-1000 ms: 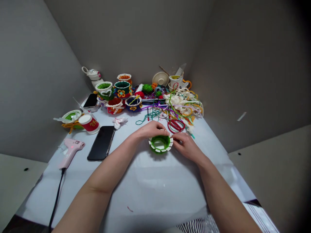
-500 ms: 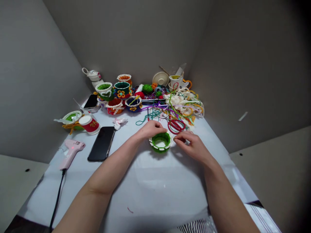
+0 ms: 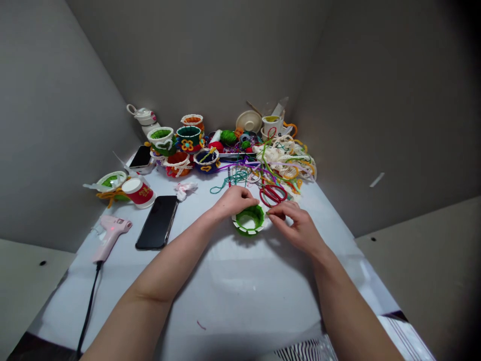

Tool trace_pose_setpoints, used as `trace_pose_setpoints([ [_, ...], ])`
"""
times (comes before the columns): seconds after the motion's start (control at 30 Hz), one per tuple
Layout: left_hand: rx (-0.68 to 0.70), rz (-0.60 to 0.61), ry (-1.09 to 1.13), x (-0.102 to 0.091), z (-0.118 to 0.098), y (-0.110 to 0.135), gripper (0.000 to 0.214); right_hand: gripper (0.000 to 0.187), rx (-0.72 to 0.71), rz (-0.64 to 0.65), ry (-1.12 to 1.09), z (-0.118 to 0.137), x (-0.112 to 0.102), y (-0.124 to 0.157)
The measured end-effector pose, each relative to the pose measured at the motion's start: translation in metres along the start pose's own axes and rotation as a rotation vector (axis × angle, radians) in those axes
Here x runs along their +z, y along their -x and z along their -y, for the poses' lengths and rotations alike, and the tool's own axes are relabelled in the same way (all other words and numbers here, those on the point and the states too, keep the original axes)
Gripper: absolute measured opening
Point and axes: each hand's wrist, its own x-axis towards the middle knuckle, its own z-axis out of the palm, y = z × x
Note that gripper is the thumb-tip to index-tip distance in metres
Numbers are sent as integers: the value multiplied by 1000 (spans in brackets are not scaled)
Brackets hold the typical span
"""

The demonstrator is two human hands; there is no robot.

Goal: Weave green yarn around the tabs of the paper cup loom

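My left hand [image 3: 235, 200] grips the half-woven green cup [image 3: 248, 220]; right hand [image 3: 296, 223], at three o'clock, pinches its rim.

The small woven basket [image 3: 248, 219] is green inside with a white slatted rim. The bench [image 3: 233, 281] is pale bluish white. A phone [image 3: 157, 222] is black, the glue gun [image 3: 108, 231] pink, the scissors [image 3: 273, 194] red-handled, a cup [image 3: 138, 191] red and white.
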Motion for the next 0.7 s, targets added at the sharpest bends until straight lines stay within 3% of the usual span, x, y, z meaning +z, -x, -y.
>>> trace_pose_setpoints([
  [0.2, -32, 11, 53, -1, 3, 0, 38, 13, -98, 65, 6, 5, -5, -1],
  [0.53, -100, 12, 132, -3, -2, 2, 36, 15, -33, 284, 63, -5, -5, -1],
  [0.7, -104, 7, 124, -3, 0, 1, 37, 14, -57, 231, 41, -1, -7, -1],
])
